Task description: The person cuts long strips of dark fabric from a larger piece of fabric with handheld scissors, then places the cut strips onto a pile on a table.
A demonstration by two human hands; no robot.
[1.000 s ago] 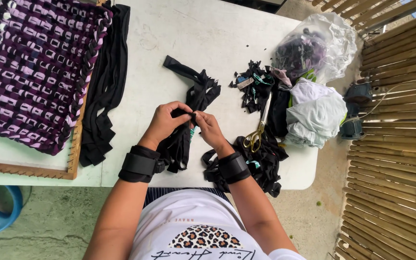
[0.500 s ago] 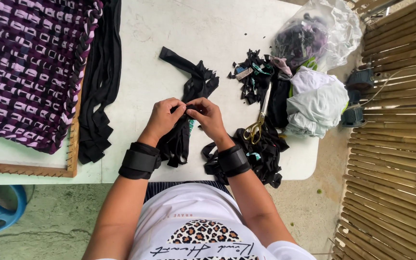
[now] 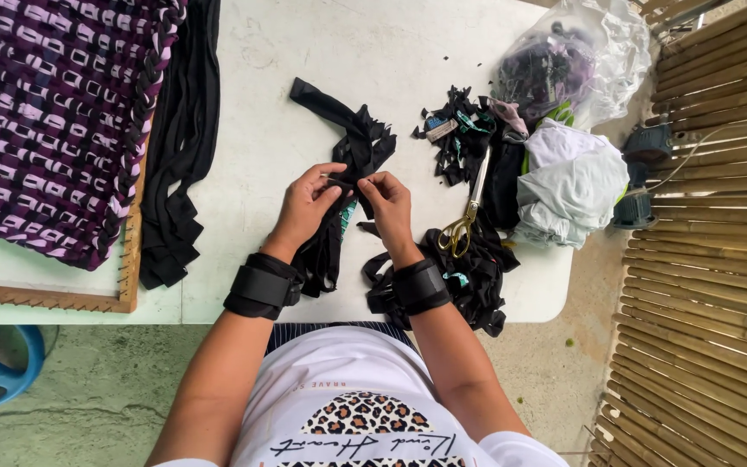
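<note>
**Black fabric strip pinched between both hands over the white table**

A black fabric strip is pinched between the fingertips of the left hand and the right hand, which are closed on it just above the table. The strip is stretched across the small gap between the two hands; whether it is a single layer or a loop cannot be told, since the fingers hide most of it. Beneath the hands a bundle of black strips is laid, running from under the left wrist up past the fingers toward the middle of the table. Black wrist bands are worn on both forearms.

Just beside the right wrist a heap of black offcuts is spread near the table's front edge. Gold-handled scissors are laid on it, blades pointed away from the person. Farther right, a pale crumpled cloth and a clear plastic bag of dark scraps are seen. At the far left, a purple woven mat is stretched on a wooden frame, with long black strips alongside it.
</note>
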